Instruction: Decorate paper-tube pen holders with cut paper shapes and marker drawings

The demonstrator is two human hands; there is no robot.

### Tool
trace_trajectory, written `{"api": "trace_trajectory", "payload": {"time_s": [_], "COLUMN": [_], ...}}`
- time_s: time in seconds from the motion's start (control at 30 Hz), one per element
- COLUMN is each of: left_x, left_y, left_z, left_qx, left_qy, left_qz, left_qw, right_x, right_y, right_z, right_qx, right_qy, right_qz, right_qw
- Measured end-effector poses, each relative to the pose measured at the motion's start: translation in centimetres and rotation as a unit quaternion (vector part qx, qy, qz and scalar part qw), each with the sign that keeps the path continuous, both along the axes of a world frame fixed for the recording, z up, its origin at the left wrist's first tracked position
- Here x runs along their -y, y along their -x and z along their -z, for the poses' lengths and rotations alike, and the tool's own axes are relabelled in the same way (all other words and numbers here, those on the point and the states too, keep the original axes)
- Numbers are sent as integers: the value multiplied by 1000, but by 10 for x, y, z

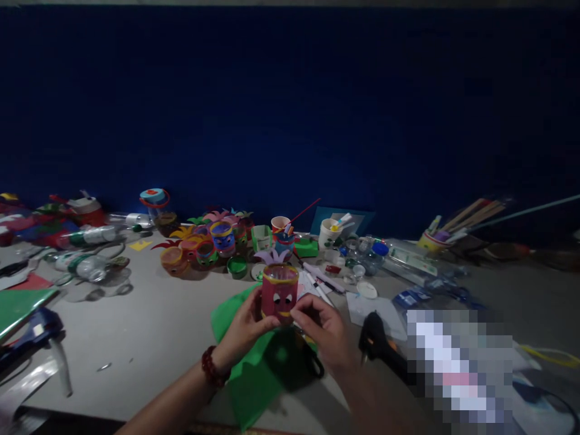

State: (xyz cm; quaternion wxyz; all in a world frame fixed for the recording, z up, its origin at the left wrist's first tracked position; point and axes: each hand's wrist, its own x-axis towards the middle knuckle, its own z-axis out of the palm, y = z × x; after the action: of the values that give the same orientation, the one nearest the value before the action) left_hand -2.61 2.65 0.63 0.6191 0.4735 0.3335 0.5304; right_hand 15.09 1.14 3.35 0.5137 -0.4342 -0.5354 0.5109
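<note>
Two hands hold one small craft cup: our left hand cradles its side with fingers curled, while our right hand pinches near its lower edge with thumb and fingertips; we judge a light, even grip best, so the paper trim stays flat. Raised over the green sheet, the red cup shows a yellow rim band, two pale eyes, a small mouth, purple petals behind; beyond stand similar decorated cups.
</note>
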Motion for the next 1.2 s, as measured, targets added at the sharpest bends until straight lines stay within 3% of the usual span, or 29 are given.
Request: {"api": "trace_trajectory", "payload": {"time_s": [0.17,0.33,0.67,0.97,1.2], "left_x": [-1,-1,0,3,3], "left_y": [-5,-7,-11,-9,-9], "left_z": [4,7,0,-5,-9], "left_qx": [16,3,-22,-35,-44], "left_qy": [1,11,38,59,61], "left_qz": [-1,-41,-68,-71,-71], "left_qw": [1000,999,997,995,995], "right_x": [0,0,0,3,3], "right_y": [-3,1,12,18,18], "right_z": [2,3,-1,2,3], "right_qx": [34,89,189,213,211], "right_qy": [-21,-66,-155,-205,-196], "right_qz": [14,38,98,126,121], "right_qw": [999,993,965,947,950]}}
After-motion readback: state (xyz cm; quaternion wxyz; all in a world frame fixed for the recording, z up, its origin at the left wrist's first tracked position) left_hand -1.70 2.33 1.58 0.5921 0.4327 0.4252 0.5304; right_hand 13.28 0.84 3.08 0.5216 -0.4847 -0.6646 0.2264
